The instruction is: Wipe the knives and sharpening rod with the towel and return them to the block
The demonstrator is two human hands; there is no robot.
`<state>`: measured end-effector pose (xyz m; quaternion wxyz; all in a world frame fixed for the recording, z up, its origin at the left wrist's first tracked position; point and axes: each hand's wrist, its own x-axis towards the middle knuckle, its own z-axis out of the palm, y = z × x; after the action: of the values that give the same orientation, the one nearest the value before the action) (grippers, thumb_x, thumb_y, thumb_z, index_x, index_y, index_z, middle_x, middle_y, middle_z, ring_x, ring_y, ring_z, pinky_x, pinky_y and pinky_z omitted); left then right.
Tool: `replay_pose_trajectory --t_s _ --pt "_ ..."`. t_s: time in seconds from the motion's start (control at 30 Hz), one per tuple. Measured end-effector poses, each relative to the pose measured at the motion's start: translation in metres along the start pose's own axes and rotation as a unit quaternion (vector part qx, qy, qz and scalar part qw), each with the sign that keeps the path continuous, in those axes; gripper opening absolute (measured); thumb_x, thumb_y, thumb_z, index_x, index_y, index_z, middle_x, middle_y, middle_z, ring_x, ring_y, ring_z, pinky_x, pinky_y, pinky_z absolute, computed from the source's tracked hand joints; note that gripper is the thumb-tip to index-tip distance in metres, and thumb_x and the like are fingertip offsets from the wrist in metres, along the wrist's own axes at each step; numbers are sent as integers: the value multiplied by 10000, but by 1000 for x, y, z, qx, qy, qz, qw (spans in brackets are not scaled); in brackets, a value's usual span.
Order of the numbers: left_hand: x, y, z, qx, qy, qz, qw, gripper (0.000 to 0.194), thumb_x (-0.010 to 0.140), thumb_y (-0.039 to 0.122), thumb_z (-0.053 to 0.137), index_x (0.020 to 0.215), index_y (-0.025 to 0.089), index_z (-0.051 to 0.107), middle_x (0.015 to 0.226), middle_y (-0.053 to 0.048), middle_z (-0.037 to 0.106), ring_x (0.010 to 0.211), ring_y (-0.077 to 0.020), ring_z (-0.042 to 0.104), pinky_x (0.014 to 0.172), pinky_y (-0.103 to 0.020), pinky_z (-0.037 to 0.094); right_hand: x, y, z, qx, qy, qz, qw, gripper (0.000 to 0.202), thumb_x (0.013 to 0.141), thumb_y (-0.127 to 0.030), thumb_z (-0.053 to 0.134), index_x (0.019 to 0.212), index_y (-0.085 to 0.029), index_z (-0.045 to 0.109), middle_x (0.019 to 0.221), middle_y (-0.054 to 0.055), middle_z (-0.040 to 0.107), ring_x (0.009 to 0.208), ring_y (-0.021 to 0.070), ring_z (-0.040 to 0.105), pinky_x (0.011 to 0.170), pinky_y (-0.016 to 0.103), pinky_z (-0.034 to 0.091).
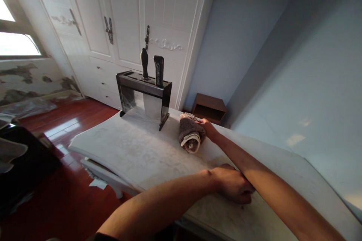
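Note:
A rolled-up brown towel (192, 131) with a pale edge lies on the white table (113, 147). My right hand (208, 128) reaches across to its far right side, with the fingers closed on the cloth there. Nearer to me, my left hand (233, 186) is closed in a fist at the tabletop, just beside and partly under my right forearm. The inside of that fist is hidden, so I cannot tell what it holds, if anything. A tiny dark speck sits on the table just below it.
A black knife rack (144, 84) holding two black-handled tools stands at the table's far edge. Behind it rises a white wardrobe (124, 15). A brown wooden box (209, 105) is beyond the table, near the wall. Dark bulky things are on the left.

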<state>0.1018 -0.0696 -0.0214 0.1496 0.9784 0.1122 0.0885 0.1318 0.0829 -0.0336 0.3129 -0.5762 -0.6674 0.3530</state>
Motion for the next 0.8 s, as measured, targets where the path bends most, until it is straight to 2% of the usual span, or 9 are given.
replay_pose_trajectory --t_s 0.1,0.2,0.27,0.37,0.47,0.6,0.8 --pt "1 -5 6 14 41 36 998 124 854 295 549 798 192 590 980 -43 723 897 -195 659 564 -283 413 -7 -15 12 19 -25 28 999 258 784 -378 658 909 -170 572 740 34 680 677 184 646 567 259 497" --pt "-1 -6 6 34 59 30 997 120 860 294 546 819 193 598 1028 -52 716 937 -212 652 577 -287 412 -14 -30 18 37 -68 40 996 225 798 -341 661 921 -181 561 644 -2 659 569 169 638 485 241 489" --pt "-3 -5 3 38 52 8 998 131 866 310 540 816 202 595 996 -41 718 897 -211 658 560 -289 396 -17 -36 15 45 -84 43 995 217 808 -324 663 929 -187 546 643 -5 664 510 164 632 438 240 482" --pt "-7 -4 -2 34 48 -28 998 154 870 329 535 790 210 590 922 -24 719 818 -200 661 544 -290 375 -21 -34 -1 48 -79 37 995 197 801 -272 681 905 -187 536 681 9 677 462 154 624 386 229 456" --pt "-9 -5 -6 25 59 -61 996 177 884 329 507 787 208 590 896 -20 717 780 -185 658 555 -285 373 -29 -19 -26 52 -58 29 997 149 806 -229 667 884 -180 550 698 17 681 474 138 629 381 203 439" --pt "-11 -8 -10 18 75 -99 992 181 883 325 485 803 200 587 933 -28 717 805 -185 655 594 -280 400 -49 18 -64 73 -15 35 997 114 815 -209 623 907 -162 575 724 24 682 499 111 619 433 195 462" --pt "-11 -14 -14 34 94 -161 982 186 881 303 475 818 190 609 937 -39 720 834 -195 659 655 -281 445 -88 79 -118 201 146 57 967 169 705 -231 702 847 -162 643 703 36 693 577 109 624 518 191 497"
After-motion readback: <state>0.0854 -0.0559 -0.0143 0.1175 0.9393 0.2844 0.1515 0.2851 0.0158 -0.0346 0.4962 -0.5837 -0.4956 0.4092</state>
